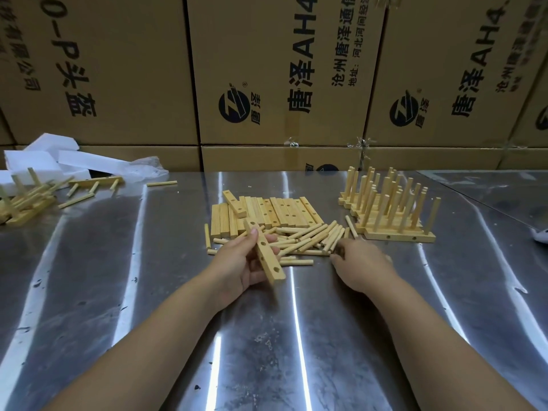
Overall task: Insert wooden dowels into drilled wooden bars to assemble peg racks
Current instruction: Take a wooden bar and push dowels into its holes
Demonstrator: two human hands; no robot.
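**Desk:** What is at the centre of the shot?

**Photographer:** A drilled bar (264,253), held just this side of the dowel pile (308,238) and lifted off the steel surface (267,336). It is tilted, with its row of holes facing the camera. The left hand (240,262) grips it, the thumb pressed on the upper face and the fingers (271,240) curled round from beneath.

**Desk:** And the other hand?

**Photographer:** The right hand (361,262) rests palm down at the pile's near right edge. Its fingers (338,256) are bent onto the loose dowels. I cannot tell whether they pinch one.

**Desk:** What surrounds the pile?

**Photographer:** A stack of bars (275,213) lies flat directly behind it, touching its far edge. One bar lies askew on top of the stack. To the right of the pile stand finished racks (391,209) packed in close rows, pegs upright. Far to its left lies a looser heap of racks (26,200), some tipped over, beside white foam blocks (38,158) and a crumpled plastic bag (145,167). A stray dowel (161,183) lies between that heap and the pile.

**Desk:** Background?

**Photographer:** Printed cardboard cartons (267,69) are stacked as a wall beyond the pile, along the far edge of the surface.
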